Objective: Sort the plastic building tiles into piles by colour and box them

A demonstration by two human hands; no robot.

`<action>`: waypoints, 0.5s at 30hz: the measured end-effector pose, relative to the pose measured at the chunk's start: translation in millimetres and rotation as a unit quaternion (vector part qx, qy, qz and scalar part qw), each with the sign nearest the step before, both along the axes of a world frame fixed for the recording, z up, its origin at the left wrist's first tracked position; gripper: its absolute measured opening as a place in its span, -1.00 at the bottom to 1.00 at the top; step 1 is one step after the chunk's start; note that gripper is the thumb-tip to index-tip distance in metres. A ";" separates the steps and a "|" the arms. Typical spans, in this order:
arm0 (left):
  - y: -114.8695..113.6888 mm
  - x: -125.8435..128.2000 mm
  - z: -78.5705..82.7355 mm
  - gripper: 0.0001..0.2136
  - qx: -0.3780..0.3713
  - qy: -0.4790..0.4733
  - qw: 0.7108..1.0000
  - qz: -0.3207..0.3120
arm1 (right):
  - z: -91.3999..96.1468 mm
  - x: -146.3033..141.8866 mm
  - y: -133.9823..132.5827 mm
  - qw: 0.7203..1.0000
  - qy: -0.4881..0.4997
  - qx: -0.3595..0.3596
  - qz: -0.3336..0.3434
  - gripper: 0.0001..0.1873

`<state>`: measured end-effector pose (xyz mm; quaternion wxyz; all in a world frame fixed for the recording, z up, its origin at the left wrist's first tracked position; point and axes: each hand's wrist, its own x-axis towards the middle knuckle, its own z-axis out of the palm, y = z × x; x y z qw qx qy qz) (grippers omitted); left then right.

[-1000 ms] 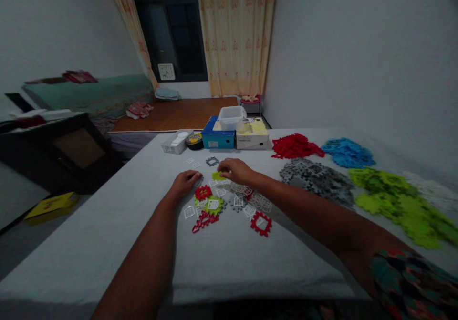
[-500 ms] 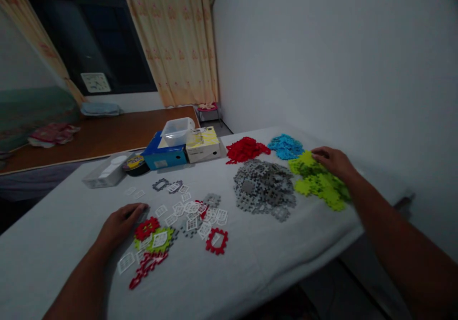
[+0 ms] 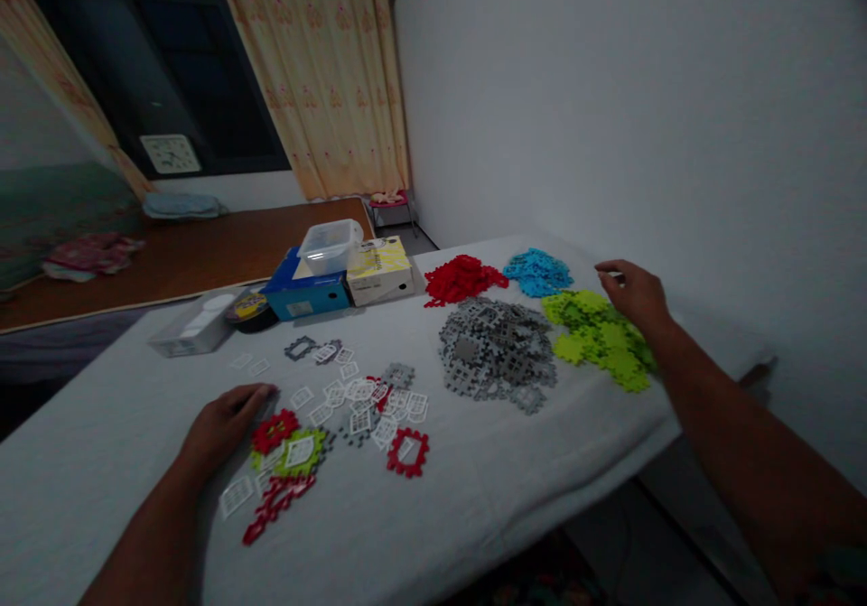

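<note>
My left hand point(image 3: 223, 425) lies flat on the white table point(image 3: 474, 498), fingers stretched and together, its tips touching a red toothed piece point(image 3: 275, 430) joined to a lime-green one point(image 3: 302, 452). Small white square inserts point(image 3: 358, 398) and a red frame point(image 3: 407, 452) are scattered just right of it. My right hand point(image 3: 633, 294) hovers at the far right edge of the lime-green pile point(image 3: 596, 335), fingers curled together; a pale sliver shows at the fingertips, too small to name. Grey point(image 3: 498, 353), red point(image 3: 464, 279) and blue point(image 3: 538, 272) piles lie left of that hand.
At the table's back stand a blue box point(image 3: 298, 294) with a clear tub point(image 3: 330, 245) on it, a yellow-white box point(image 3: 379, 270), a tape roll point(image 3: 252, 310) and a clear case point(image 3: 196, 326). A white wall runs along the right. The table's near edge drops off at lower right.
My right hand left the small pieces in the middle, swung right to the lime-green pile and now sits at its far edge. The view turned right. My left hand stayed put.
</note>
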<state>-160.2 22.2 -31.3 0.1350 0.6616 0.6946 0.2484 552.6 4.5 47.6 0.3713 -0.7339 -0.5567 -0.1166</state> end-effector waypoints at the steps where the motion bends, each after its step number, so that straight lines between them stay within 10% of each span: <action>1: -1.6 1.5 0.0 -0.54 0.001 -0.005 1.000 -0.004 | 4.8 -26.2 -3.6 0.999 -0.004 0.018 0.038 -0.65; 5: -9.5 10.9 -0.2 -0.48 0.017 -0.029 0.999 -0.017 | 3.6 -160.4 -18.9 0.954 0.006 -0.023 0.299 -0.69; 9: -12.0 14.3 -4.3 -0.48 0.038 -0.056 0.997 -0.027 | -22.0 -294.3 -30.8 0.801 -0.042 -0.121 0.584 -0.72; 15: -12.8 11.5 -10.3 -0.56 0.063 -0.096 0.992 -0.047 | -43.3 -427.9 -22.8 0.699 -0.137 -0.156 0.684 -0.65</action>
